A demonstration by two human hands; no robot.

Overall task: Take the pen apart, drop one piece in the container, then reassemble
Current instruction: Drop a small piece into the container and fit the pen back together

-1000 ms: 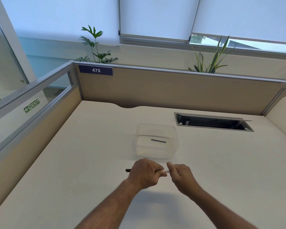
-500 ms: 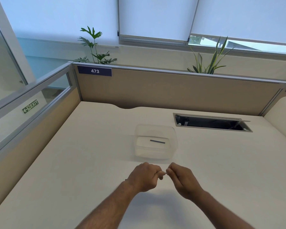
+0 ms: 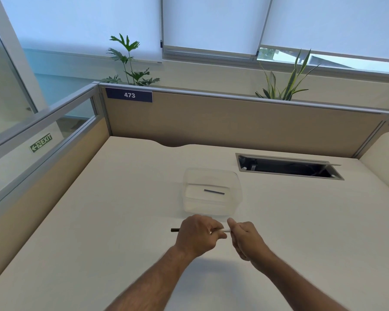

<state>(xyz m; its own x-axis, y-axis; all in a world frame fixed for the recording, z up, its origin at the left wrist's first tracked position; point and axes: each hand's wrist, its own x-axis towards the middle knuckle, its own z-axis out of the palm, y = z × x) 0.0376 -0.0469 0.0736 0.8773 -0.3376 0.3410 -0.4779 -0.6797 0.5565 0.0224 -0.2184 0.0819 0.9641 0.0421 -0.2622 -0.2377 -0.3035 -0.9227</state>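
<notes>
My left hand (image 3: 198, 234) grips the pen (image 3: 175, 230) above the desk, and its dark end sticks out to the left of my fist. A thin white part of the pen (image 3: 222, 230) spans the gap between my hands. My right hand (image 3: 245, 237) pinches that white part at its right end. A clear plastic container (image 3: 234, 176) stands just beyond my hands. Inside it lies a short dark pen piece (image 3: 214, 191).
The cream desk (image 3: 99, 221) is walled by tan partitions at the back and left. An open cable slot (image 3: 288, 167) is cut into the desk at the back right. Two plants stand behind the partition.
Half a second ago my hands were pressed together with the pen hidden. Now they are slightly apart, the white part shows between them and the dark end sticks out left.
</notes>
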